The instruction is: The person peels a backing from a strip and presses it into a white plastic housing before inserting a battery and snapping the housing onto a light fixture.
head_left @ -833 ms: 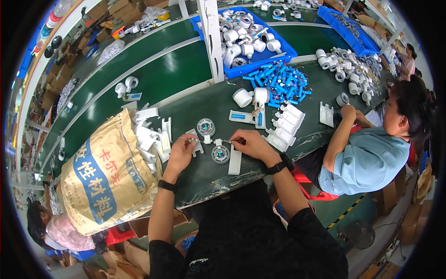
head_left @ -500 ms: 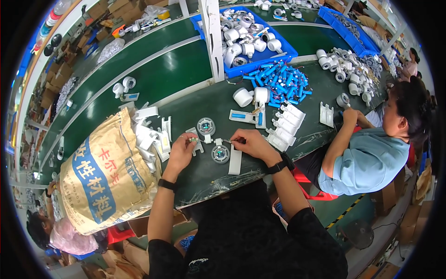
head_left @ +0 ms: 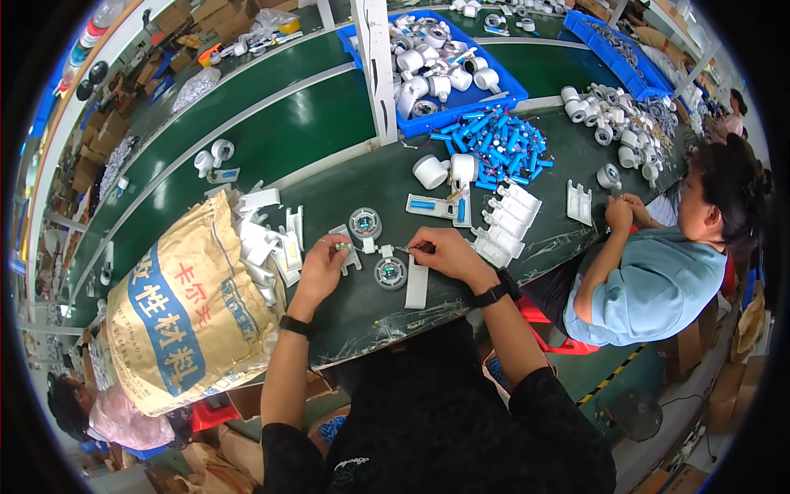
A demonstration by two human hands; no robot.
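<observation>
Near the work table's front edge, my left hand pinches a small green circuit board. Beside its fingers lies a white plastic bracket. To its right are two round lamp-like heads, white with clear rims: one upper, one lower, their short white stems close together. My right hand is closed at the fingertips next to the lower head's stem. A thin wire seems to run into that pinch, though it is too small to be sure. Below those fingers lies a flat white cover.
A large paper sack with white plastic parts stands at left. Blue battery cells are heaped beyond my right hand, near stacked white housings. A blue bin holds round heads. A co-worker sits at right.
My hands stay nearly where they were. White heads on the green belt have shifted slightly left and nearer. The co-worker's hands have drawn back from a round head on the table.
</observation>
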